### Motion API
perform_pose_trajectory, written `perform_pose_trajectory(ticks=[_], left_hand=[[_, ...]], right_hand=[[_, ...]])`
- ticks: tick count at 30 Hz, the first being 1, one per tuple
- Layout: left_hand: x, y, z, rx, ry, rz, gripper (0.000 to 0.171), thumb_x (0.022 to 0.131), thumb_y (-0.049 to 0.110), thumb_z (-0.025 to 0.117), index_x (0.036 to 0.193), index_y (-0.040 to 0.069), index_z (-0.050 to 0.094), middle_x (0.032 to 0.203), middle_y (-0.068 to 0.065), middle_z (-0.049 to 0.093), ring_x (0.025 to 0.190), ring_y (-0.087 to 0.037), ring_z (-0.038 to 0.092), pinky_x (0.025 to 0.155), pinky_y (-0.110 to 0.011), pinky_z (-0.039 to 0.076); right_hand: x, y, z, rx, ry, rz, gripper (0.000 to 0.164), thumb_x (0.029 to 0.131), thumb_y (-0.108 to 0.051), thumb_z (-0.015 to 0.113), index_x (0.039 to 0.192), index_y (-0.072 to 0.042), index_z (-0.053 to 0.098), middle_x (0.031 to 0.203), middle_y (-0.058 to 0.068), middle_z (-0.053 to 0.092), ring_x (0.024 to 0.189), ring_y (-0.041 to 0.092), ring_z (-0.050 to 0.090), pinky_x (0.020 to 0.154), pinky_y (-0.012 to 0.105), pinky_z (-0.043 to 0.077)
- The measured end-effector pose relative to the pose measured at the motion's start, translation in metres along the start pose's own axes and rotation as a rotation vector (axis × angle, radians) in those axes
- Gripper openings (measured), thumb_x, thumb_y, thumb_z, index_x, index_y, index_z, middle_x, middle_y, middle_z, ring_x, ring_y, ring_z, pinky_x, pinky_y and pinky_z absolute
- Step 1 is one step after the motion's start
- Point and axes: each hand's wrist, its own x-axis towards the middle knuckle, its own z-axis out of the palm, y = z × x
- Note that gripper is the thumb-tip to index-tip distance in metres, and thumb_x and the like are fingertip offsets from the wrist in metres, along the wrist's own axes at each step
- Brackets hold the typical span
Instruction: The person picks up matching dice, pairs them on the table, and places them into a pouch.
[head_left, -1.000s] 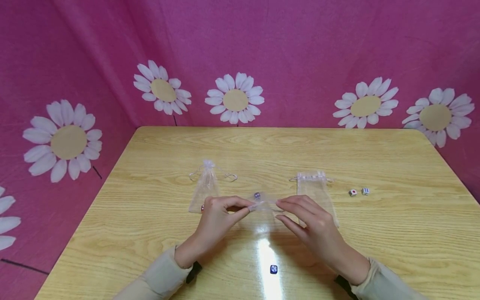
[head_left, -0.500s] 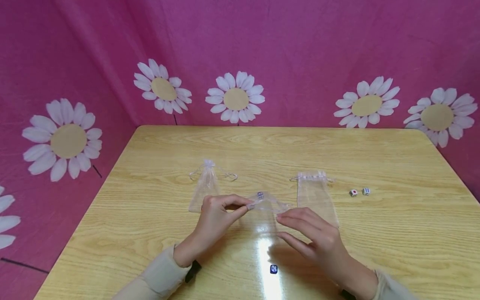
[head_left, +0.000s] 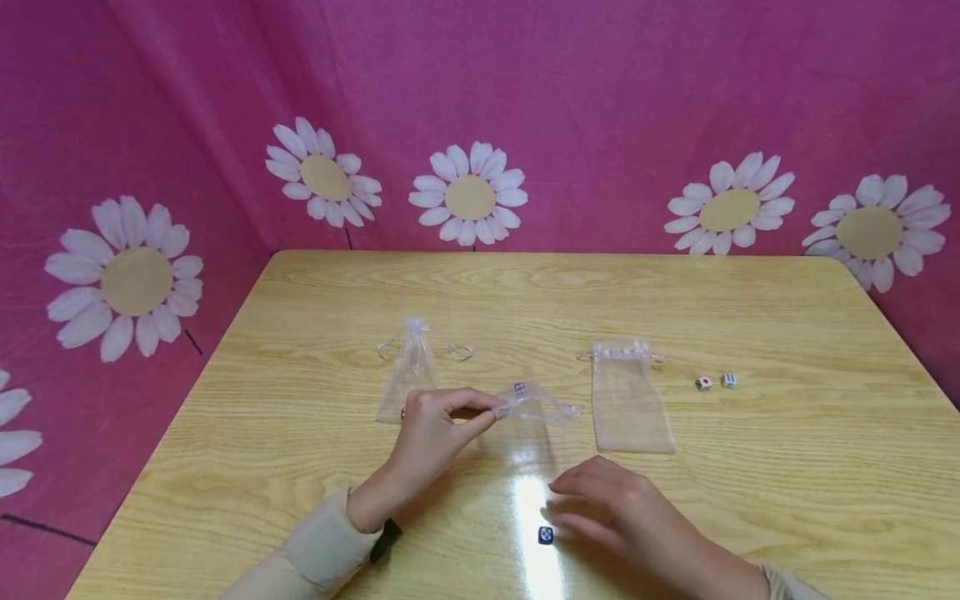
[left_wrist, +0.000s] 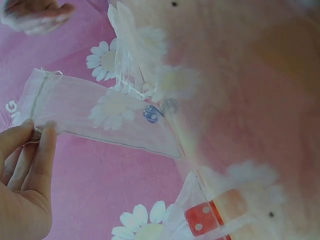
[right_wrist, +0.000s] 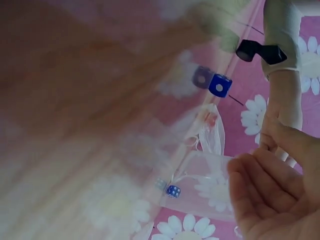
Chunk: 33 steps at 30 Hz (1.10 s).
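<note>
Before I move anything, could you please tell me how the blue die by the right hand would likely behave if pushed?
The blue die is a crisp cube, so it is probably stiff. Sitting flat, it seems unlikely to roll under a gentle push. The table shows a bright reflection, hinting at smoothness, so sliding seems likelier.

the left hand (head_left: pixel 438 435) pinches while the right hand (head_left: pixel 628 507) curves loosely.

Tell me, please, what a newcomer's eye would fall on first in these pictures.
The magenta cloth with its big white daisies behind the wooden table would probably come first. Next is the left hand pinching a sheer bag near the table's middle, with a blue die in or behind it. Then comes the right hand in the foreground, beside another blue die.
</note>
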Motion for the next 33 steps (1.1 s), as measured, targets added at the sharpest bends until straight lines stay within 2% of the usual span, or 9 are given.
perform_pose_trajectory(ticks=[5,8,14,24,30,33], left_hand=[[0.001,0.000,-0.001,-0.007,-0.005,0.016,0.007,0.083,0.004,0.075,0.088,0.006,0.079,0.088,-0.008,0.078,0.078,-0.017,0.076,0.070,-0.017,0.059],[0.001,0.000,-0.001,-0.011,-0.008,0.018,0.007,0.083,0.004,0.075,0.089,0.006,0.079,0.088,-0.008,0.078,0.078,-0.017,0.076,0.070,-0.017,0.059],[0.002,0.002,-0.002,-0.004,-0.008,0.008,0.007,0.084,0.005,0.075,0.089,0.006,0.079,0.088,-0.008,0.078,0.078,-0.017,0.076,0.070,-0.016,0.058],[0.002,0.002,-0.002,0.005,0.006,0.024,0.006,0.083,0.005,0.075,0.088,0.007,0.079,0.086,-0.006,0.078,0.077,-0.015,0.075,0.069,-0.016,0.059],[0.002,0.002,-0.002,0.008,0.002,0.031,0.006,0.083,0.006,0.075,0.087,0.008,0.079,0.085,-0.006,0.078,0.075,-0.015,0.076,0.067,-0.015,0.058],[0.002,0.003,-0.003,0.004,-0.004,0.033,0.006,0.084,0.005,0.075,0.087,0.007,0.079,0.085,-0.006,0.078,0.075,-0.015,0.076,0.067,-0.016,0.058]], right_hand=[[-0.002,-0.006,0.002,-0.060,-0.144,0.055,0.011,0.087,-0.019,0.074,0.098,-0.021,0.071,0.095,-0.013,0.067,0.089,0.001,0.062,0.081,0.010,0.051],[-0.002,-0.009,0.004,-0.058,-0.216,0.094,0.009,0.087,-0.020,0.074,0.096,-0.021,0.070,0.094,-0.015,0.064,0.087,-0.002,0.059,0.075,0.013,0.052],[-0.001,-0.011,0.007,-0.039,-0.277,0.140,0.008,0.087,-0.019,0.074,0.093,-0.021,0.070,0.091,-0.014,0.062,0.084,-0.005,0.054,0.070,0.010,0.049],[0.002,-0.009,0.013,-0.130,-0.285,0.028,0.011,0.082,-0.018,0.078,0.089,-0.018,0.069,0.086,-0.012,0.062,0.081,-0.003,0.056,0.067,0.009,0.048],[0.004,-0.008,0.018,-0.207,-0.220,-0.095,0.019,0.074,-0.015,0.083,0.084,-0.018,0.067,0.081,-0.012,0.060,0.075,-0.002,0.054,0.065,0.006,0.044],[0.005,-0.007,0.019,-0.235,-0.214,-0.134,0.021,0.071,-0.014,0.085,0.081,-0.018,0.066,0.079,-0.012,0.061,0.073,-0.001,0.053,0.064,0.006,0.043]])
